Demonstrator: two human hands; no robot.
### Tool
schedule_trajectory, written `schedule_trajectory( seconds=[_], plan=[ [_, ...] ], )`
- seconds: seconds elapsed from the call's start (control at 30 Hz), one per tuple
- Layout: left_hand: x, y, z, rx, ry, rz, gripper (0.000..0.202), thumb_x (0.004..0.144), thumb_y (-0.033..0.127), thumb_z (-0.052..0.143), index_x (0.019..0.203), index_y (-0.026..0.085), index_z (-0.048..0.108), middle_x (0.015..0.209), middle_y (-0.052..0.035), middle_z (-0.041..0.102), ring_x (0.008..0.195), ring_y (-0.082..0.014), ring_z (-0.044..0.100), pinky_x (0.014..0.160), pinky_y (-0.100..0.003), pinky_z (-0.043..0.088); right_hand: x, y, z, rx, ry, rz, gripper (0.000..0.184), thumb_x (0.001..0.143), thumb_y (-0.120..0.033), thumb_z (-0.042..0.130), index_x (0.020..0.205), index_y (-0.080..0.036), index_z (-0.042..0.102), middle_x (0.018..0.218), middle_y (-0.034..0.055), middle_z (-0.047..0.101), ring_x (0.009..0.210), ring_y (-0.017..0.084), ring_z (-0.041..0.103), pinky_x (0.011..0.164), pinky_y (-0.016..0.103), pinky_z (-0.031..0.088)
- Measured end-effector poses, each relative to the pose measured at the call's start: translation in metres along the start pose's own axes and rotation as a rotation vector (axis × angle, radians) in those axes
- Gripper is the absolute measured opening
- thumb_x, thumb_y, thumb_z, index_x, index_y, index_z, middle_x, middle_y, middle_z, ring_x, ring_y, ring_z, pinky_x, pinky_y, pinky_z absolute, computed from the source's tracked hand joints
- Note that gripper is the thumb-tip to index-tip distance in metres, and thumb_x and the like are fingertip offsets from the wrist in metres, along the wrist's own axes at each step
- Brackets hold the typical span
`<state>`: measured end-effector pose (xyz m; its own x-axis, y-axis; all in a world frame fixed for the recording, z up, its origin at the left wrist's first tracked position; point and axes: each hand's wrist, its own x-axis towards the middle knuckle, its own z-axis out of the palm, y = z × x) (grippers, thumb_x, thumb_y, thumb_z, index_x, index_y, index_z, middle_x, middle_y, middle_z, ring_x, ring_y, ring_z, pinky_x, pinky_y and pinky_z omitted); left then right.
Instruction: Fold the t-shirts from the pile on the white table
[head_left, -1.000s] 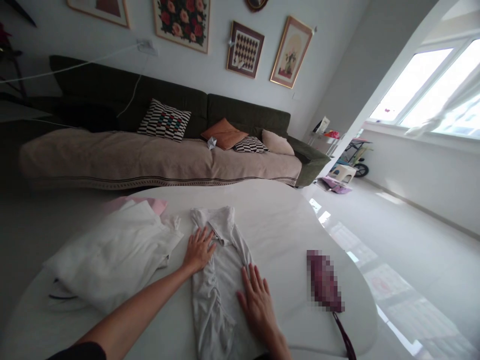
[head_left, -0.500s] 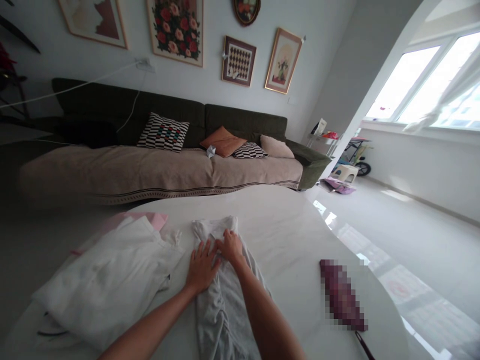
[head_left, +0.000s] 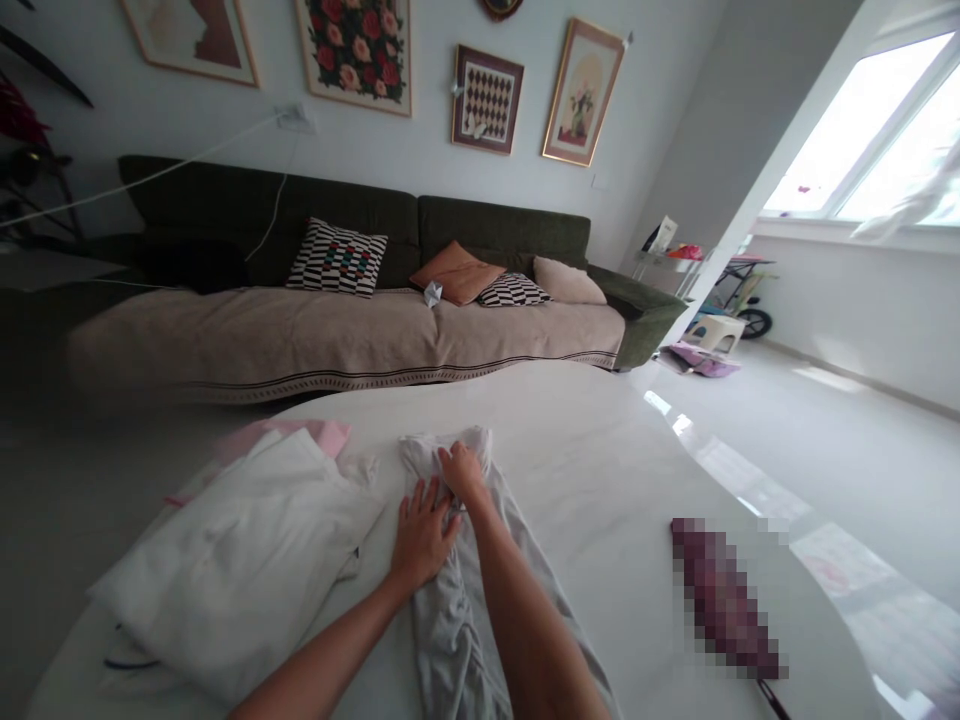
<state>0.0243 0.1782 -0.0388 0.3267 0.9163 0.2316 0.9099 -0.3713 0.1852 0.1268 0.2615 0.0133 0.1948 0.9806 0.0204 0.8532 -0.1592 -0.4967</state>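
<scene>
A light grey garment (head_left: 457,610) lies lengthwise on the white round table (head_left: 600,470). My left hand (head_left: 421,535) rests flat on its middle with fingers stretched out. My right hand (head_left: 463,472) is just beyond it at the garment's far end, fingers curled into the bunched fabric there. Both forearms reach in from the bottom edge, close together.
A heap of white clothes (head_left: 232,560) with a pink piece (head_left: 315,435) lies left of the garment. A blurred dark red object (head_left: 724,600) lies on the table at the right. Behind stands a long sofa (head_left: 337,320) with cushions; bare floor stretches to the right.
My right hand left the garment's right side, moved up to its far end and took hold of the fabric there. The left hand stayed flat. The view shifted slightly.
</scene>
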Motion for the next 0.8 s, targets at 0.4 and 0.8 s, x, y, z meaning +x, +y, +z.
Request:
schedule_trajectory(
  seconds=[0.4,0.8],
  plan=[
    [0.002,-0.003,0.004,-0.041,0.001,0.021,0.046,0.089,0.044,0.033,0.127,0.023,0.050,0.144,-0.0078,0.035,0.134,-0.0302,0.025,0.103,-0.051,0.026,-0.040,0.058,-0.014,0.001,-0.105,-0.112,0.051,0.094,-0.039,0.026,0.140,-0.018,0.027,0.147,0.0092,0.025,0.137,0.022,0.014,0.107,0.045,0.021],
    [0.001,0.002,-0.005,-0.029,-0.139,0.028,0.052,0.087,0.042,0.034,0.133,0.020,0.043,0.149,-0.0076,0.023,0.137,-0.0300,0.014,0.105,-0.054,0.017,-0.271,0.143,-0.050,-0.186,-0.310,0.001,0.063,0.089,-0.047,0.028,0.143,-0.017,0.017,0.148,0.0002,0.010,0.138,0.021,0.007,0.110,0.043,0.017]
  ],
)
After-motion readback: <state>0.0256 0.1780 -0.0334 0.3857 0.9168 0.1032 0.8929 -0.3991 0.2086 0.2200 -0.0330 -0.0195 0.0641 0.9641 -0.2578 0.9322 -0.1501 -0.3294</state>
